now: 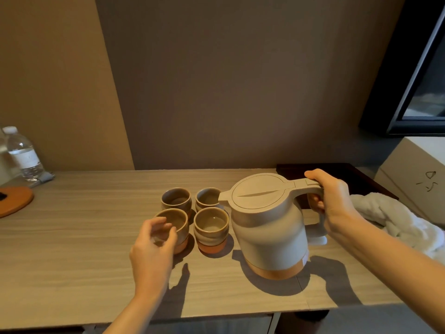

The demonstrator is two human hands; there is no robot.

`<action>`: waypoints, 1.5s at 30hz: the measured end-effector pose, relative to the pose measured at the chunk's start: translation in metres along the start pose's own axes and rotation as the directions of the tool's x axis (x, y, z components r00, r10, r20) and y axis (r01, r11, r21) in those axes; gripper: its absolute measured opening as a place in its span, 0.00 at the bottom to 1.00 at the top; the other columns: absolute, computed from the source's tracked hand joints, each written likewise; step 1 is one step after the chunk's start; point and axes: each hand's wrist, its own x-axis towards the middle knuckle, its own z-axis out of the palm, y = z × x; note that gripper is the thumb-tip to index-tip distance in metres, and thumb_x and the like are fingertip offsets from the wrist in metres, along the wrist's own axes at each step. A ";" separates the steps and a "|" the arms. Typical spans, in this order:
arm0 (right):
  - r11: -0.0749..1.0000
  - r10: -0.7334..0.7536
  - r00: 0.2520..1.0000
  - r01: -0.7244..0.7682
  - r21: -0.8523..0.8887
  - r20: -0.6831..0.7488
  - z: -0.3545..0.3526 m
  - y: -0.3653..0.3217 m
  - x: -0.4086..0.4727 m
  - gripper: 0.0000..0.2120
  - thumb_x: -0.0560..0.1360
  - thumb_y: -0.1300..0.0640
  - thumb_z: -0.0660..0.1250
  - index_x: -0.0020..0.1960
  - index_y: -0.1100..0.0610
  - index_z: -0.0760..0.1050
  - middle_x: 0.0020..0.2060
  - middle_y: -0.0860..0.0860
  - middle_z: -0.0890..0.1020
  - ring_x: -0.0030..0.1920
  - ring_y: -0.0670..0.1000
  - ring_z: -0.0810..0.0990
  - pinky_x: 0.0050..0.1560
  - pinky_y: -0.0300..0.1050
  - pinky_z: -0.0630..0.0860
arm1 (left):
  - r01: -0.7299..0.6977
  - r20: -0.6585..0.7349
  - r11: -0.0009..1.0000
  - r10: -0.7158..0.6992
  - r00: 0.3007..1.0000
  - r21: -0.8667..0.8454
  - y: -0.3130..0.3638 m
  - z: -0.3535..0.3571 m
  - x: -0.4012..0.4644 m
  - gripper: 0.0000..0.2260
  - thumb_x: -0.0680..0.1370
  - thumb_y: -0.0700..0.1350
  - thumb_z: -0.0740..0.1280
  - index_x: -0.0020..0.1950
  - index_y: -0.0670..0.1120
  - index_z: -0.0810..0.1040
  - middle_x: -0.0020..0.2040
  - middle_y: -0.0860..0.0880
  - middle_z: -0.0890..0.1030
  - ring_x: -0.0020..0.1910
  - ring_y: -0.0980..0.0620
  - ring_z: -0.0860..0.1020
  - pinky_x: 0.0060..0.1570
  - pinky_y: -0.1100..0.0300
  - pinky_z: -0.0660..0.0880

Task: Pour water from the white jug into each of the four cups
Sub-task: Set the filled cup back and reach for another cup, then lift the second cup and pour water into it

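The white jug stands upright on the wooden table, lid closed, spout pointing left toward the cups. My right hand grips its handle from the right. Several glazed cups sit in a square left of the jug: back left, back right, front right, front left. My left hand hovers at the front left cup, fingers loosely curled near its rim; whether it touches the cup is unclear. The front right cup shows a little liquid at its bottom.
A plastic water bottle stands at the far left beside an orange round mat. A white towel lies right of the jug, with a dark tray and a white box behind it.
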 end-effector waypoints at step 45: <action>0.997 -0.056 0.998 0.058 -0.042 0.041 0.012 -0.051 -0.019 0.14 0.67 0.47 0.67 0.26 0.51 0.75 0.23 0.46 0.78 0.27 0.44 0.72 0.30 0.38 0.67 | -0.112 0.359 0.993 0.090 0.929 0.040 0.061 0.003 0.044 0.39 0.54 0.56 0.83 0.59 0.59 0.69 0.57 0.55 0.74 0.55 0.54 0.73 0.48 0.57 0.75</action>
